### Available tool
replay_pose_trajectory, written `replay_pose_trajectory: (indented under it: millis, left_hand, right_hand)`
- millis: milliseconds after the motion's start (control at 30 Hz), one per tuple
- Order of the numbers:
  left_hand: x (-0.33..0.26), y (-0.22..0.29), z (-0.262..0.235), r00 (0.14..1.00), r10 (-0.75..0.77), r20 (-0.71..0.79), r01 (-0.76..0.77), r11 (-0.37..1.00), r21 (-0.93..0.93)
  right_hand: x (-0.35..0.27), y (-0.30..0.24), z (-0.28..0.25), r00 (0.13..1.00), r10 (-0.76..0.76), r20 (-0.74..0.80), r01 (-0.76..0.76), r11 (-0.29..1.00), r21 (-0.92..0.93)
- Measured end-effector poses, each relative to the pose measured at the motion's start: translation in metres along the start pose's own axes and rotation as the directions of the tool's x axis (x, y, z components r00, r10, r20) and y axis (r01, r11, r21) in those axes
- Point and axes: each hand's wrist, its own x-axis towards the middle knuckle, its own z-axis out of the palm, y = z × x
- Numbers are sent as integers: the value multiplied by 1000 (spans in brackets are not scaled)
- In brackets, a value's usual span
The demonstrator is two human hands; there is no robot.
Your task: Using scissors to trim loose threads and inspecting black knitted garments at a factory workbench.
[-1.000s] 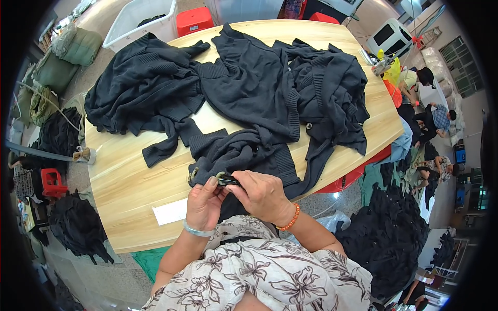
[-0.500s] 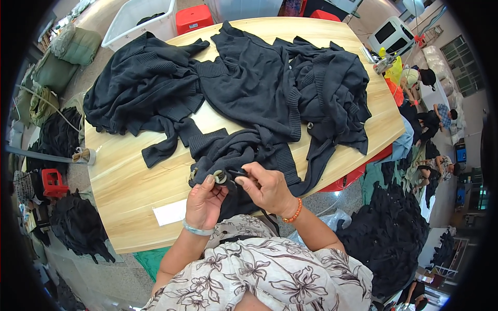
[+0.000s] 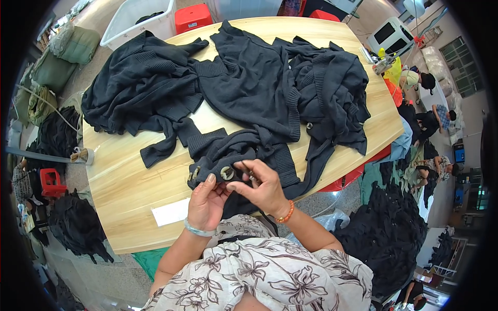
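My left hand (image 3: 204,206) pinches the edge of a dark knit cardigan (image 3: 238,147) at the table's near side. Just beyond its fingertips a large pale-rimmed button (image 3: 226,173) sits on the knit, facing up. A second button (image 3: 195,172) shows on the same piece, further left. My right hand (image 3: 263,189) is curled close beside the first button, its thumb low and forefinger bent above. Something small and dark lies within those fingers, but its kind is hidden. The garment's lower folds hang over the table edge toward my lap.
Dark knit garments (image 3: 249,78) are heaped across the wooden table (image 3: 129,207). A white paper slip (image 3: 171,212) lies at left. A dark clothing pile (image 3: 384,238) stands on the floor at right. Behind the table are a white bin (image 3: 132,26) and a red stool (image 3: 193,18). People work far right.
My right hand has turned, its thumb dropping lower and its fingers curling in. The first button has shifted slightly right and now faces up more fully. My left hand keeps its pinch.
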Motion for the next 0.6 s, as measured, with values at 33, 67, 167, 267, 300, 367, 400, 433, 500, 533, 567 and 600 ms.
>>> replay_pose_trajectory:
  millis: [33,67,167,267,300,367,400,433,500,533,567,600]
  left_hand:
    - [1,-1,2,1000,15,14,-15,1000,-9]
    - [2,-4,2,1000,12,19,-12,1000,-10]
    - [4,-13,2,995,95,27,-95,995,23]
    - [7,-19,1,985,161,56,-166,982,91]
    - [8,-21,2,986,160,56,-165,982,93]
    - [11,-25,4,945,325,13,-322,928,189]
    - [14,-28,1,945,326,12,-322,928,189]
    - [16,-31,-3,901,430,62,-426,848,314]
    - [17,-33,-7,843,522,131,-524,740,423]
    - [19,-33,-5,840,519,158,-525,705,476]
    - [20,-33,-1,836,514,192,-530,667,524]
    - [14,-29,5,850,497,172,-479,596,645]
  right_hand:
    - [-3,-2,4,1000,-2,-3,2,1000,-5]
    - [-7,-3,8,999,8,-31,-9,999,-35]
    - [-12,-1,15,995,4,-100,-7,999,-35]
    - [-12,2,16,990,-47,-135,44,999,-31]
    - [-10,2,17,989,-65,-136,62,998,-26]
    - [-7,0,16,987,-81,-137,78,997,-23]
    - [-4,-2,16,989,-68,-131,68,998,-6]
    - [-3,-2,16,990,-55,-127,57,998,12]
    - [0,0,18,992,-5,-126,17,996,91]
    - [1,4,16,991,46,-127,-25,986,164]
    - [1,5,14,989,67,-130,-43,982,182]
    - [0,4,10,987,83,-136,-55,979,197]
